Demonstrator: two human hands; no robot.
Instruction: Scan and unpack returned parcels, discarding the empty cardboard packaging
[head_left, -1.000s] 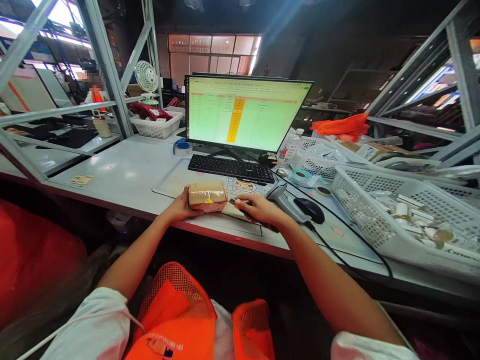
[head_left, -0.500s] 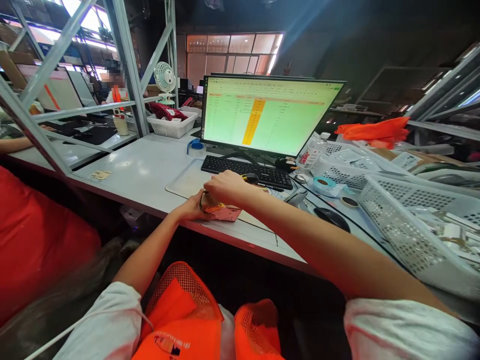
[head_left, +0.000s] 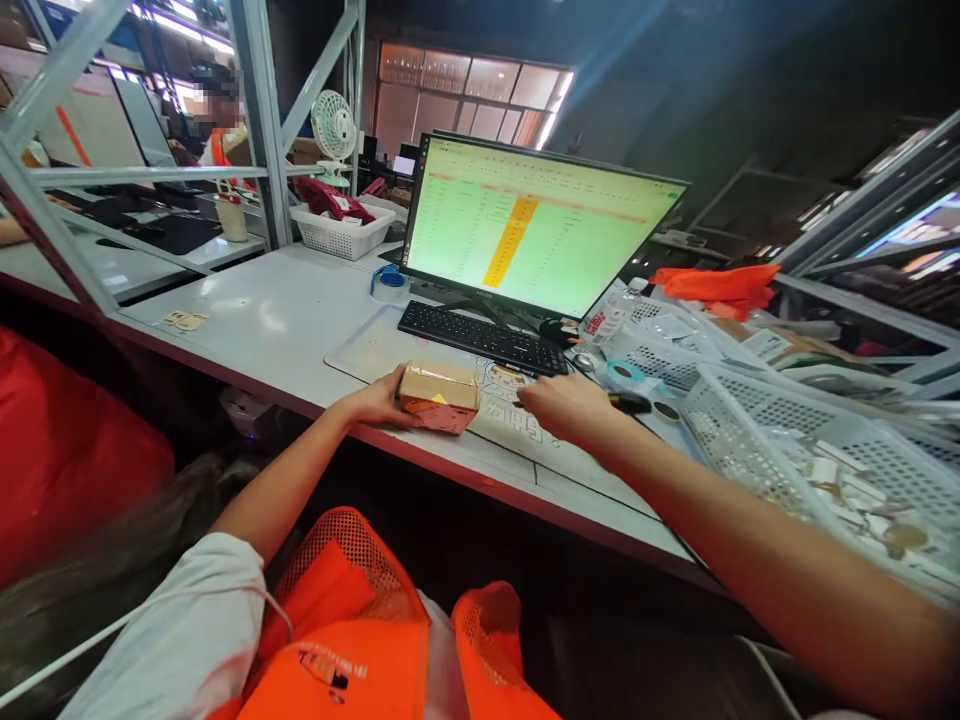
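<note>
My left hand (head_left: 381, 399) grips the left end of a small cardboard box (head_left: 441, 378) at the desk's front edge. The box has a shiny tan top, and its side facing me is pinkish red with a yellow mark. To the right, above the patterned desk mat (head_left: 517, 425), my right hand (head_left: 568, 405) is closed around a utility knife (head_left: 630, 402). Its black handle sticks out on the right of the fist, and a short dark tip shows at the left. The right hand is apart from the box.
Behind the mat are a black keyboard (head_left: 480, 338) and a lit monitor (head_left: 540, 225). A blue tape roll (head_left: 390, 283) sits left of them. White plastic baskets (head_left: 750, 450) of small parts crowd the right side. A metal rack post (head_left: 262, 120) rises at left; a person (head_left: 221, 130) is beyond it.
My right hand has moved off the box to the right, carrying the knife. The box top is now uncovered, while my left hand still holds its left end. The view has shifted slightly.
</note>
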